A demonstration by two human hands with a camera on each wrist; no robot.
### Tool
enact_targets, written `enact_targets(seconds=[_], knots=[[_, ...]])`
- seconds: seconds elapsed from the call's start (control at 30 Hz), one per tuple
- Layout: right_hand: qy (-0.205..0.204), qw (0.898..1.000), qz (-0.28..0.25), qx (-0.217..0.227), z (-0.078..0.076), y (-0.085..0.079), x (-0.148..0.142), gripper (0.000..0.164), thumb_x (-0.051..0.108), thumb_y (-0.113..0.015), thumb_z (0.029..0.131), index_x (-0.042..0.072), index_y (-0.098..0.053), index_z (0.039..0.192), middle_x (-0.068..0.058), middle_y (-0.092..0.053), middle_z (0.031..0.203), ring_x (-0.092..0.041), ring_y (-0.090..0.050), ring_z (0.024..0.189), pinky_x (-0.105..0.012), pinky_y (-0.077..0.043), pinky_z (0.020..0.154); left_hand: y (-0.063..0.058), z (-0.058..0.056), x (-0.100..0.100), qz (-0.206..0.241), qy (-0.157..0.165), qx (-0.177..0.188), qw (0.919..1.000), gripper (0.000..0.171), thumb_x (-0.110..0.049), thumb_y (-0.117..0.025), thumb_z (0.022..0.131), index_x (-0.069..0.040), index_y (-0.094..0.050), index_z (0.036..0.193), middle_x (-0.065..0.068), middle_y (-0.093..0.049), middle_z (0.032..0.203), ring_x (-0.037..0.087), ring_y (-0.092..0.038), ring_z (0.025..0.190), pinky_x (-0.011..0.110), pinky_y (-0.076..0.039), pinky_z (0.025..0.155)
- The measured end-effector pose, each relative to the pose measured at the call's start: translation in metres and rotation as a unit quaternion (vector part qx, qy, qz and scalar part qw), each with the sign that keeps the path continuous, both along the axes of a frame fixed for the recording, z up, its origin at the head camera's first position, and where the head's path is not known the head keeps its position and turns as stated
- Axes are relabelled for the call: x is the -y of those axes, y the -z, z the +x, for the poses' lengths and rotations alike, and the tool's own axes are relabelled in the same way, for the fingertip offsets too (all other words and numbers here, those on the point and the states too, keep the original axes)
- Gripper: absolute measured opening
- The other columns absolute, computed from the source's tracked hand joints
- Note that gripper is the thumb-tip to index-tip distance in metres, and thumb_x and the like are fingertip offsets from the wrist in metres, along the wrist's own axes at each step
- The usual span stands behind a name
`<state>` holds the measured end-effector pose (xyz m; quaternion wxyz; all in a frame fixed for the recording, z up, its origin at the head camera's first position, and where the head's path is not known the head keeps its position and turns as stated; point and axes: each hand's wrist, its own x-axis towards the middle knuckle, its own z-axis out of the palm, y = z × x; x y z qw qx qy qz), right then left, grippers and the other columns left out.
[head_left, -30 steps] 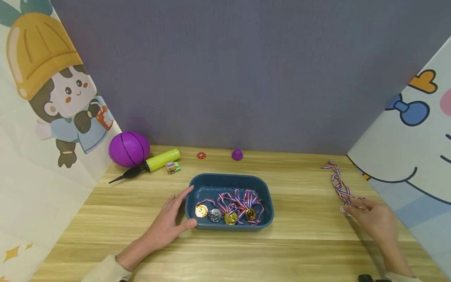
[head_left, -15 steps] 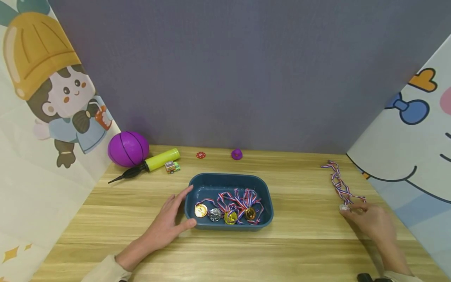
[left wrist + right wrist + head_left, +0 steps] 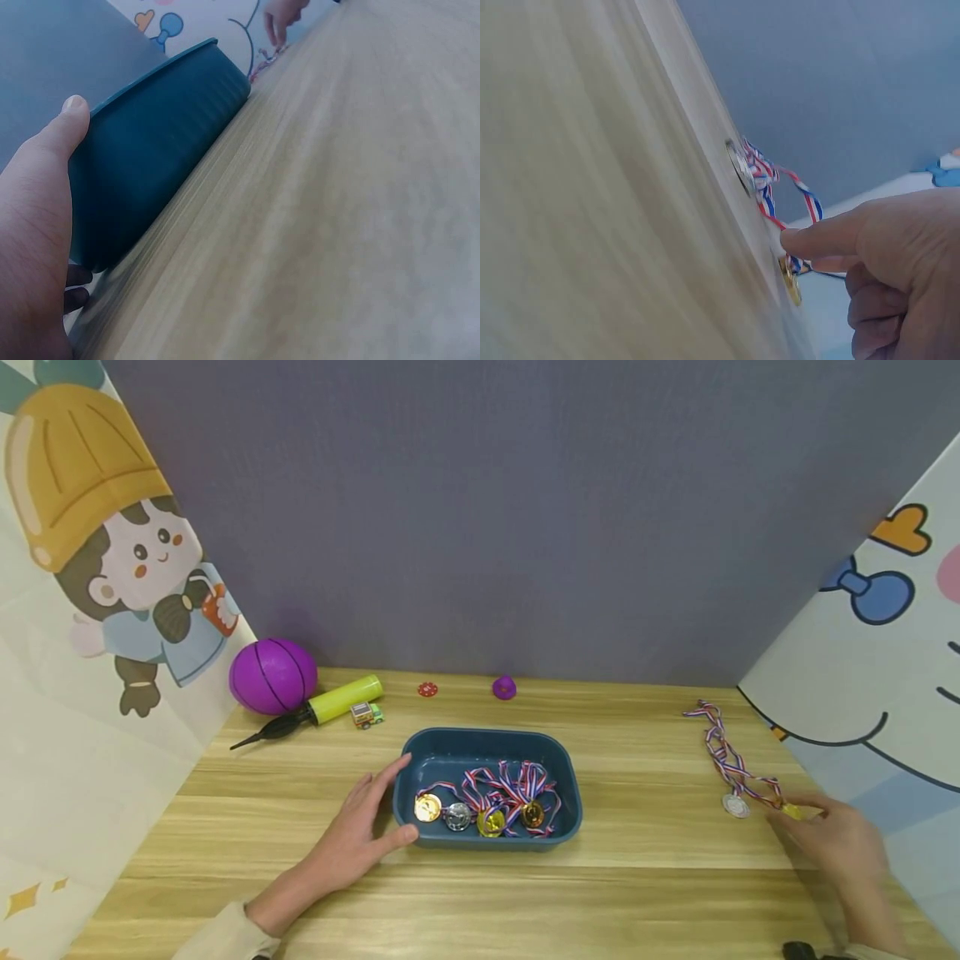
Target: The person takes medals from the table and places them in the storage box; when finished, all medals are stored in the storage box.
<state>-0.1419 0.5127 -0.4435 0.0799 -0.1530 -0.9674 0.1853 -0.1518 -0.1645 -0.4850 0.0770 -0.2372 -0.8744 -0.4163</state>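
Left hand (image 3: 356, 837) at bin rim (image 3: 487, 844), right hand (image 3: 840, 839) at medal (image 3: 791, 811) — tabletop (image 3: 652, 810) between

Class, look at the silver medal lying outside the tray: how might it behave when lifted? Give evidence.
The silver medal itself will probably stay stiff, since it looks like a flat disc. The striped ribbon beside it seems floppy, lying in loose twists, so it may trail. Those twists also run toward the gold medal, so lifting one could drag the other.
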Motion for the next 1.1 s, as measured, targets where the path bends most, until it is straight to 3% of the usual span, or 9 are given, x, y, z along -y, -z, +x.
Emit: enact_targets(seconds=[0.1, 0.2, 0.3, 0.4, 0.57, 0.77, 0.87, 0.97, 1.1], knots=[[0.002, 1.0, 0.001, 0.008, 0.003, 0.003, -0.009, 0.068, 0.045, -0.079, 0.101, -0.008, -0.064, 0.14, -0.04, -0.073, 0.117, -0.063, -0.066, 0.1, -0.051, -0.054, 0.067, -0.001, 0.0, 0.0, 0.0, 0.001, -0.001, 1.0, 0.092, -0.053, -0.076, 0.102, -0.031, -0.027, 0.177, 0.021, -0.053, 0.167, 0.055, -0.04, 0.157, 0.081, -0.017, 0.128], [0.003, 0.999, 0.005, 0.032, 0.003, 0.006, -0.016, 0.075, 0.051, -0.075, 0.104, -0.009, -0.058, 0.146, -0.048, -0.062, 0.131, -0.072, -0.06, 0.107, -0.061, -0.056, 0.072, -0.001, 0.0, 0.0, 0.001, 0.0, -0.002, 1.0, 0.092, -0.054, -0.076, 0.103, -0.031, -0.027, 0.177, 0.021, -0.053, 0.167, 0.056, -0.039, 0.157, 0.081, -0.017, 0.127], [-0.005, 0.999, 0.011, 0.053, 0.002, 0.009, -0.021, 0.079, 0.054, -0.069, 0.107, -0.012, -0.054, 0.148, -0.054, -0.052, 0.137, -0.076, -0.056, 0.109, -0.069, -0.057, 0.077, -0.001, 0.0, 0.0, 0.001, 0.0, -0.001, 1.0, 0.092, -0.053, -0.076, 0.102, -0.031, -0.027, 0.177, 0.021, -0.054, 0.166, 0.056, -0.04, 0.157, 0.082, -0.017, 0.127], [-0.02, 0.998, 0.011, 0.052, 0.0, 0.012, -0.023, 0.075, 0.052, -0.068, 0.108, -0.012, -0.057, 0.145, -0.055, -0.055, 0.131, -0.075, -0.058, 0.107, -0.071, -0.057, 0.077, 0.0, 0.0, 0.0, 0.001, 0.0, -0.001, 1.0, 0.092, -0.053, -0.076, 0.102, -0.031, -0.027, 0.177, 0.021, -0.054, 0.166, 0.055, -0.041, 0.156, 0.082, -0.017, 0.127], [-0.028, 0.999, 0.02, 0.028, -0.002, 0.012, -0.021, 0.062, 0.043, -0.07, 0.108, -0.011, -0.064, 0.137, -0.049, -0.066, 0.115, -0.069, -0.065, 0.097, -0.063, -0.058, 0.068, 0.001, -0.001, 0.001, 0.0, 0.001, -0.004, 1.0, 0.092, -0.054, -0.076, 0.102, -0.031, -0.027, 0.177, 0.02, -0.054, 0.166, 0.054, -0.043, 0.156, 0.081, -0.018, 0.128], [-0.01, 0.999, 0.017, 0.037, -0.002, 0.008, -0.014, 0.069, 0.05, -0.069, 0.108, -0.012, -0.065, 0.136, -0.041, -0.072, 0.115, -0.065, -0.066, 0.098, -0.059, -0.058, 0.069, 0.002, -0.001, 0.001, -0.001, 0.001, -0.007, 1.0, 0.092, -0.057, -0.075, 0.103, -0.031, -0.027, 0.177, 0.02, -0.055, 0.165, 0.054, -0.044, 0.155, 0.081, -0.018, 0.128], [0.006, 1.0, 0.003, 0.01, -0.002, 0.005, -0.007, 0.073, 0.054, -0.069, 0.107, -0.011, -0.066, 0.138, -0.034, -0.076, 0.104, -0.05, -0.07, 0.084, -0.047, -0.056, 0.063, 0.002, -0.001, 0.001, 0.001, 0.002, -0.008, 1.0, 0.092, -0.057, -0.075, 0.102, -0.031, -0.027, 0.177, 0.02, -0.056, 0.164, 0.053, -0.046, 0.154, 0.081, -0.018, 0.128], [0.021, 0.999, -0.011, -0.035, -0.002, 0.001, 0.002, 0.07, 0.05, -0.07, 0.107, -0.013, -0.065, 0.138, -0.017, -0.075, 0.082, -0.026, -0.063, 0.067, -0.034, -0.046, 0.056, 0.001, -0.001, 0.001, 0.001, 0.003, -0.008, 1.0, 0.092, -0.058, -0.074, 0.103, -0.031, -0.027, 0.177, 0.02, -0.056, 0.164, 0.052, -0.046, 0.154, 0.08, -0.018, 0.128], [0.043, 0.996, -0.014, -0.078, -0.004, -0.005, 0.012, 0.063, 0.044, -0.07, 0.108, -0.011, -0.066, 0.138, -0.003, -0.069, 0.07, -0.015, -0.052, 0.059, -0.032, -0.039, 0.055, 0.001, -0.001, 0.001, 0.0, 0.003, -0.006, 1.0, 0.092, -0.057, -0.074, 0.103, -0.031, -0.027, 0.177, 0.02, -0.054, 0.166, 0.052, -0.045, 0.155, 0.08, -0.018, 0.128]])
